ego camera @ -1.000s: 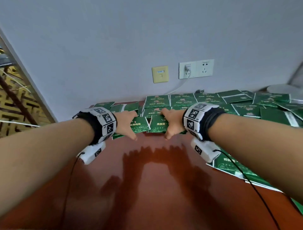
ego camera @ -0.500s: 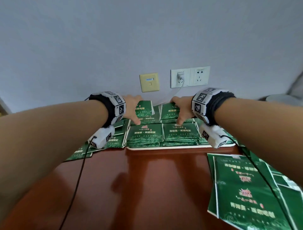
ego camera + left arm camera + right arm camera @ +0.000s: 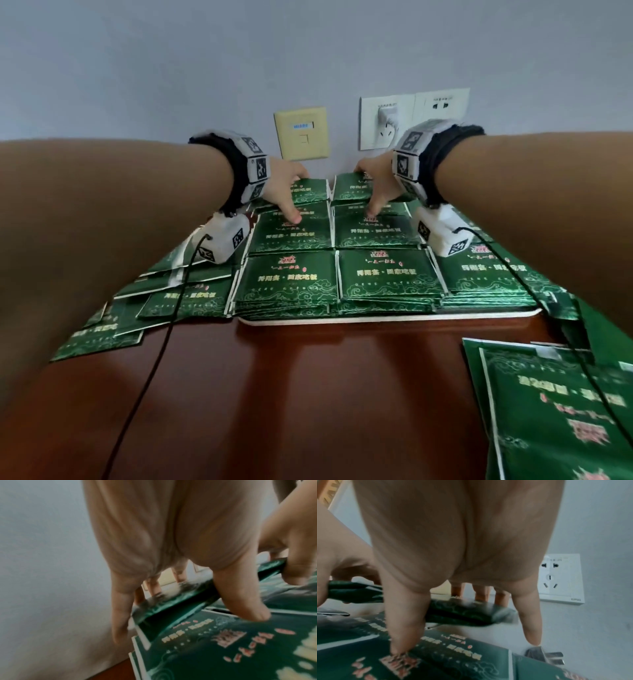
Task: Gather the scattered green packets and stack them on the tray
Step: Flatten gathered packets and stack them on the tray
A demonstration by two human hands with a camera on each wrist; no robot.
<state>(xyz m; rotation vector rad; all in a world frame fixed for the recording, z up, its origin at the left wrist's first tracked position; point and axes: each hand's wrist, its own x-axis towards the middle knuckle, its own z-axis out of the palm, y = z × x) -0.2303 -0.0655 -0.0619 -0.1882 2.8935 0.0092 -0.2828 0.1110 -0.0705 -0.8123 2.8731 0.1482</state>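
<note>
A white tray [image 3: 376, 320] on the brown table carries neat stacks of green packets [image 3: 387, 277] in rows. My left hand [image 3: 291, 197] pinches a green packet [image 3: 310, 192] [image 3: 180, 595] between thumb and fingers over the back left stack. My right hand [image 3: 371, 195] grips another green packet [image 3: 351, 190] [image 3: 462, 611] the same way over the back right stack. Both thumbs [image 3: 243, 605] [image 3: 402, 626] point down and touch the stack in the row just in front. The held packets sit tilted, slightly above the stacks.
Loose green packets lie left of the tray [image 3: 164, 301] and at the near right [image 3: 565, 411]. The wall stands close behind, with a yellow plate [image 3: 301, 133] and white sockets [image 3: 442, 106], one with a plug [image 3: 388, 126]. Wrist cables trail over the table [image 3: 308, 394].
Both hands have carried their packets from the near scattered pile forward over the tray and lowered them onto the back row near the wall.
</note>
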